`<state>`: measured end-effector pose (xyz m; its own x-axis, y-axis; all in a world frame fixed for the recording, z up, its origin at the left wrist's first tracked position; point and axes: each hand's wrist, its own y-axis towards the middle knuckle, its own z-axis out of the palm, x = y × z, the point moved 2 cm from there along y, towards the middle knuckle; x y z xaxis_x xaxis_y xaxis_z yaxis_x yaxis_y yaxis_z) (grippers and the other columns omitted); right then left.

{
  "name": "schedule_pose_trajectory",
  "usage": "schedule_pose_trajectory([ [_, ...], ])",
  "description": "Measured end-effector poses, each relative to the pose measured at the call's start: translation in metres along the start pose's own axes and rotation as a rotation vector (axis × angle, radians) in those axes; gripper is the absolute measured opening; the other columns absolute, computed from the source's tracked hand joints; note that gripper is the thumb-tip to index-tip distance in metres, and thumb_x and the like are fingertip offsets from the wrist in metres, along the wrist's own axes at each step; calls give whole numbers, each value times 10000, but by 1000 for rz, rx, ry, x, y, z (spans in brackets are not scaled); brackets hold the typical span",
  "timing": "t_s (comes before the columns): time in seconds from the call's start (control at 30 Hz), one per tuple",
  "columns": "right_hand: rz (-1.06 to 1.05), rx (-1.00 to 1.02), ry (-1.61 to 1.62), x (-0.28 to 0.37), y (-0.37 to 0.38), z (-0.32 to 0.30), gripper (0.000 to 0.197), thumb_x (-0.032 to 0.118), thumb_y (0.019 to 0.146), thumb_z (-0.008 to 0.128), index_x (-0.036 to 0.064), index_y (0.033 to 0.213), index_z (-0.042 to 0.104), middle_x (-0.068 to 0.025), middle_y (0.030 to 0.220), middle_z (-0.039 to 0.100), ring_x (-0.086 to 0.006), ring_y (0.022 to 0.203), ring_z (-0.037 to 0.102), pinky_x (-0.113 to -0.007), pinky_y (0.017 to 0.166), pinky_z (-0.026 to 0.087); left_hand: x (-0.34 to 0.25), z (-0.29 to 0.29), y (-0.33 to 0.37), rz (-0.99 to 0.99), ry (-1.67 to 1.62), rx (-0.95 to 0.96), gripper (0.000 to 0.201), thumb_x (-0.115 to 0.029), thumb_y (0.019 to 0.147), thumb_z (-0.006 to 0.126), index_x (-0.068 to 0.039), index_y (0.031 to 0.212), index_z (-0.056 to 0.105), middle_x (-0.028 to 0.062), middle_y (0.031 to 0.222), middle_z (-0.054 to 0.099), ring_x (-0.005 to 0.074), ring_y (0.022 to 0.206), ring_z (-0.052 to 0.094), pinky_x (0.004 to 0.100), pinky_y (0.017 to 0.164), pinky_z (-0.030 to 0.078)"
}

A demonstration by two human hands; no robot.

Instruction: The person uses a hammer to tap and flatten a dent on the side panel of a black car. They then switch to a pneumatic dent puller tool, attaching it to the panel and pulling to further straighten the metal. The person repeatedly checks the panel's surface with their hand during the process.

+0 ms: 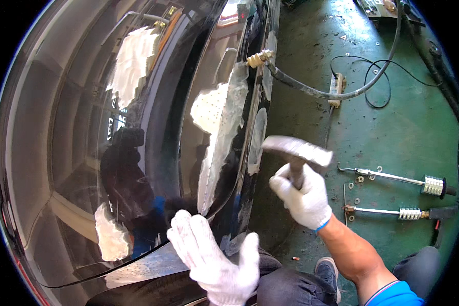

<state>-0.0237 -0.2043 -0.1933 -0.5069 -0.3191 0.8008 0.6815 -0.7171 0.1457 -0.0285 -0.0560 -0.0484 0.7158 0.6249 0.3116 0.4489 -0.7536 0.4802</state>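
My right hand [307, 200], in a white knitted glove, is wrapped round the handle of a hammer [300, 149] raised beside the car; its metal head is slightly blurred. My left hand [214, 260], gloved in white too, is spread with fingers apart, over the lower edge of the dark car panel [163, 127]; whether it touches the panel I cannot tell. Ahead of that hand runs a long sanded patch [222, 122] of dull metal, dotted with small marks. A brass-coloured clamp [258, 59] with a thick cable [316, 94] sits at the panel's edge.
On the green floor [311, 46] lie two slide hammers [392, 176] and several washers [360, 179]. A power strip [335, 89] with a thin black cord [366, 84] is farther off. My shoe [327, 278] stands near the car's lower edge. Metal equipment [387, 7] stands at the far right.
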Motion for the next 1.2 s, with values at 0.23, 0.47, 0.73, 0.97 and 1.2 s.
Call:
schedule_pose_trajectory([
  [0.23,172,-149,155,11,4,-21,137,158,972,707,32,975,653,19,710,592,-46,539,518,-234,492,426,9,18,18,102,397,258,984,-422,834,787,102,1536,339,320,1638,262,503,1538,192,609,1258,137],
  [0.47,172,-50,71,22,2,-29,169,187,974,702,38,1031,647,26,734,592,-42,568,524,-234,506,432,-9,48,78,81,337,71,965,-434,809,798,82,1518,396,310,1618,316,470,1519,270,567,1269,169],
  [0.73,72,-117,90,39,-5,-36,469,406,1084,444,-22,1143,628,-12,714,552,-79,535,455,-235,501,390,-18,53,106,47,140,-98,901,-392,790,810,71,1479,458,284,1570,417,430,1491,352,535,1269,208],
  [0.97,-51,-10,-217,77,11,-40,312,255,1055,537,-20,1160,641,-11,744,592,-62,589,486,-233,545,381,-10,21,5,-44,-176,48,880,-330,762,847,81,1455,492,308,1524,464,469,1460,395,593,1240,245],
  [1.2,12,185,-481,126,33,15,269,148,966,712,12,1179,621,6,834,644,-54,737,590,-250,656,496,-57,11,-56,298,-890,380,637,-375,840,738,-2,1332,582,201,1236,637,353,1163,605,496,1121,399],
])
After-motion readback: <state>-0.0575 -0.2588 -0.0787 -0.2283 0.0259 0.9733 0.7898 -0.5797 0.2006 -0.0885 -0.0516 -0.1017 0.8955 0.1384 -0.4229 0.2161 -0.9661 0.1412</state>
